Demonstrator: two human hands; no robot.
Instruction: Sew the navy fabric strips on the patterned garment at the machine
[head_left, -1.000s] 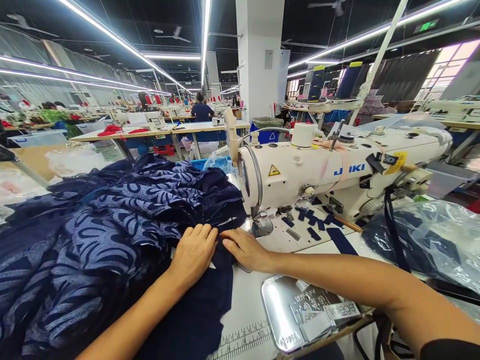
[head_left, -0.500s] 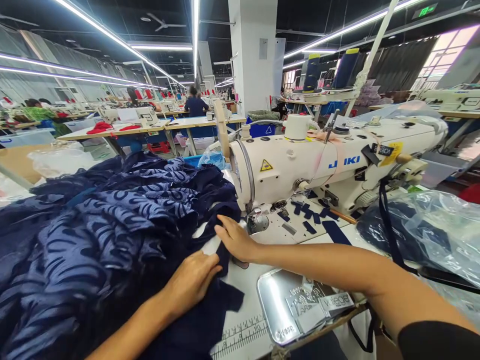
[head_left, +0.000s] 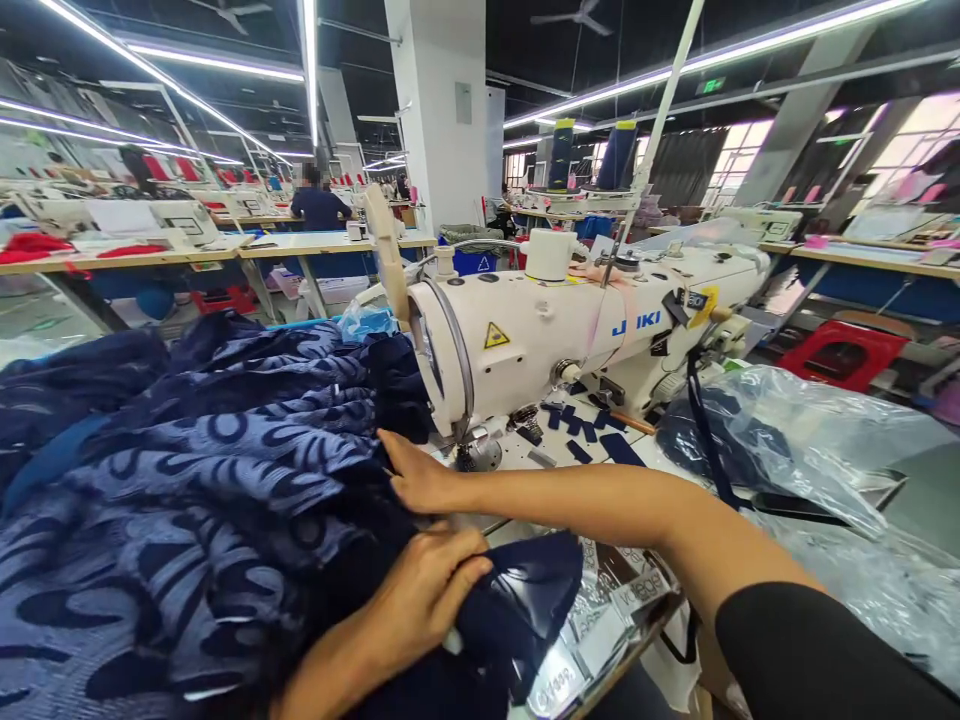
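Navy fabric with a lighter blue swirl pattern [head_left: 225, 470] is heaped over the left half of the view. My left hand [head_left: 439, 575] is closed on a plain dark part of it, low in the middle, and a dark flap spreads to its right. Just left of the needle area, my right hand [head_left: 412, 475] grips the fabric, its fingertips partly hidden in the folds. The white sewing machine [head_left: 525, 330] stands right behind my right hand.
Small navy strips [head_left: 577, 425] lie on the machine bed. A metal tray [head_left: 555, 680] with labels sits at the front, partly under fabric. Clear plastic bags [head_left: 817, 430] are at the right. A person in dark clothes [head_left: 319, 205] sits farther back.
The view has turned right. My left hand has moved right and toward me with the fabric, whose dark flap now covers part of the metal tray. My right hand has moved a little left of the needle area.
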